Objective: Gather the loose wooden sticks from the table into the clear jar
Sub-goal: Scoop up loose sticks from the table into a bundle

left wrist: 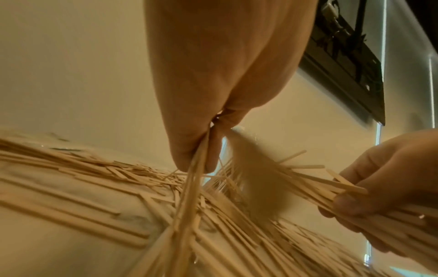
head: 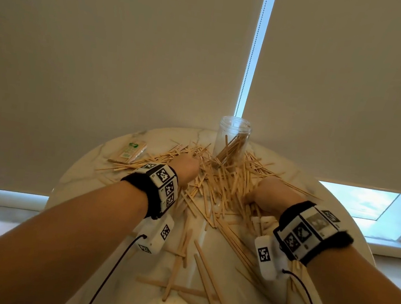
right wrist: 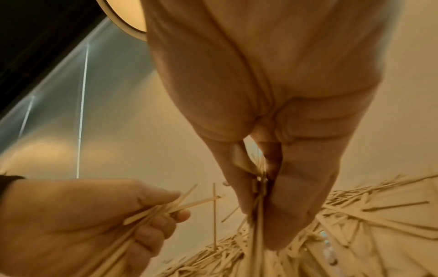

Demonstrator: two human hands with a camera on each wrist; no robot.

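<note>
Gripping wooden sticks (head: 217, 187), left hand (head: 187, 168) and right hand (head: 269, 194) hover over marble table (head: 81, 177) by blinds (head: 107, 37).

Right hand (right wrist: 267, 131) fills upper centre, seen from wrist; fingers (right wrist: 301, 215) and thumb pressed together, pinching bundle of wooden sticks (right wrist: 259, 234) that runs down toward bottom edge. Left hand (right wrist: 78, 221) at lower left, fingers curled round second bundle (right wrist: 166, 208), stick tips fanning out to right. Loose sticks (right wrist: 355, 221) heaped on pale table (right wrist: 391, 249), lower right. One stick (right wrist: 214, 215) appears upright between hands. Round lamp (right wrist: 123, 16) at top left.
</note>
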